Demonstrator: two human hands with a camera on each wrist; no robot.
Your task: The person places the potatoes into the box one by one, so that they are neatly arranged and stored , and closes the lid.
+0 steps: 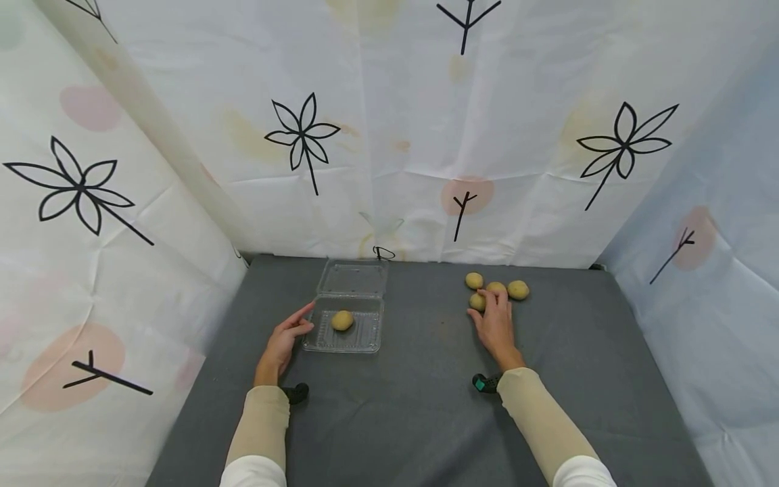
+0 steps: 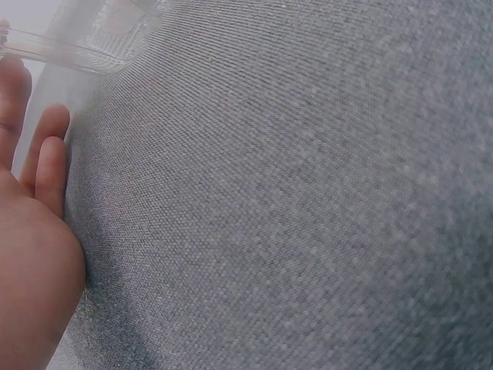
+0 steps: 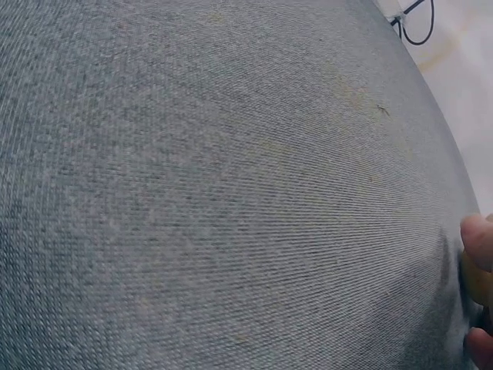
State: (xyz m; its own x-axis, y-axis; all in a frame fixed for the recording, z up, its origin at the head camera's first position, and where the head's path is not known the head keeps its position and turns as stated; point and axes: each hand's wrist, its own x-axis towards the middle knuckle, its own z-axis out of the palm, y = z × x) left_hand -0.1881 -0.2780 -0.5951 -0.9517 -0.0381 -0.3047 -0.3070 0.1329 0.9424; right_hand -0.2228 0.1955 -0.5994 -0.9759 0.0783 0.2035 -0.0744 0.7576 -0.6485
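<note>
A clear plastic clamshell container (image 1: 373, 341) lies flat with its lid (image 1: 353, 277) folded back; one yellow potato (image 1: 342, 320) sits in its base. My left hand (image 1: 282, 343) touches the container's left side, index finger and thumb extended at the rim. In the left wrist view, the fingers (image 2: 51, 166) lie straight beside the container's edge. To the right, my right hand (image 1: 496, 328) pinches a potato (image 1: 477, 302) between thumb and fingers. Only a sliver of that potato (image 3: 476, 281) shows in the right wrist view.
Around the right fingertips lie more potatoes: one behind (image 1: 474, 281), one partly covered by the fingers (image 1: 496, 287) and one to the right (image 1: 518, 290). A grey cloth (image 1: 420, 406) covers the table. White patterned curtains (image 1: 402, 135) hang behind and at both sides.
</note>
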